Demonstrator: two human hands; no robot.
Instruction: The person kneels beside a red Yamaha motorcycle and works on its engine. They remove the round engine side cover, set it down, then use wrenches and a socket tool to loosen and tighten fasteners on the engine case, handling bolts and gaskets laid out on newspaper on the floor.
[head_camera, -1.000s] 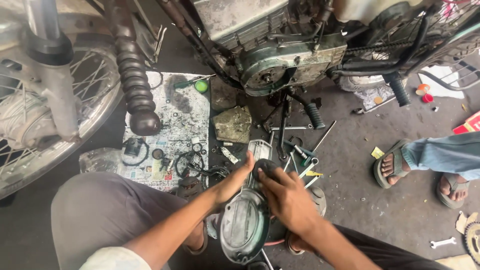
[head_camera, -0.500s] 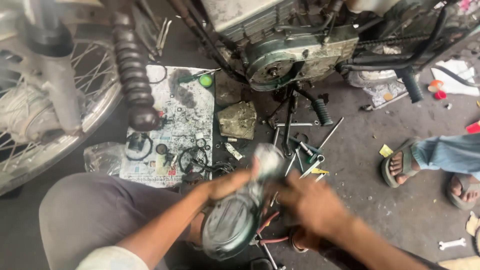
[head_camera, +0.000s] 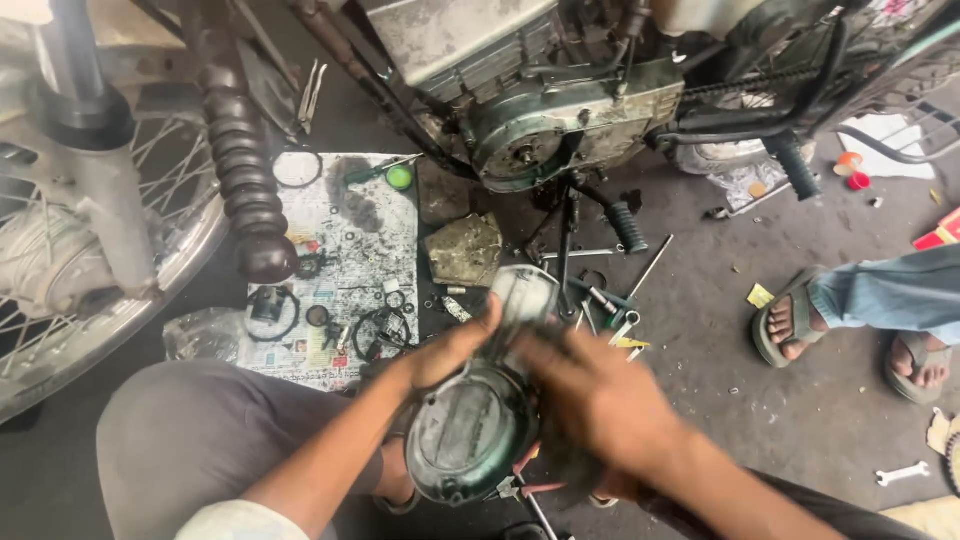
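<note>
**Two hands on one engine cover, low over the floor**

Both hands close on the same part: a dark, rounded engine side cover (head_camera: 470, 430) held between the person's knees, just above the concrete floor (head_camera: 720, 340). Its long axis runs from lower left, the round domed end, up and to the right toward a paler, narrower end near the motorcycle engine (head_camera: 560, 120).

The left hand (head_camera: 450, 350) sits at the cover's upper left edge, thumb stretched along the pale end and fingers curled round the rim. The right hand (head_camera: 600, 400) lies over the right side, slightly nearer the camera, and covers more of the part. It is smeared by motion, so I cannot tell whether its fingers are spread flat on the cover or pinching something small against it.

The cover's right edge and underside are hidden beneath that hand. A red-handled tool (head_camera: 530, 480) shows just below the cover, partly hidden by it. Left of the hands a sheet of newspaper (head_camera: 350, 250) carries rings, gaskets and small parts. Loose sockets and rods (head_camera: 610, 310) lie just beyond the pale end. Another person's sandalled foot (head_camera: 790, 320) rests well to the right.
</note>
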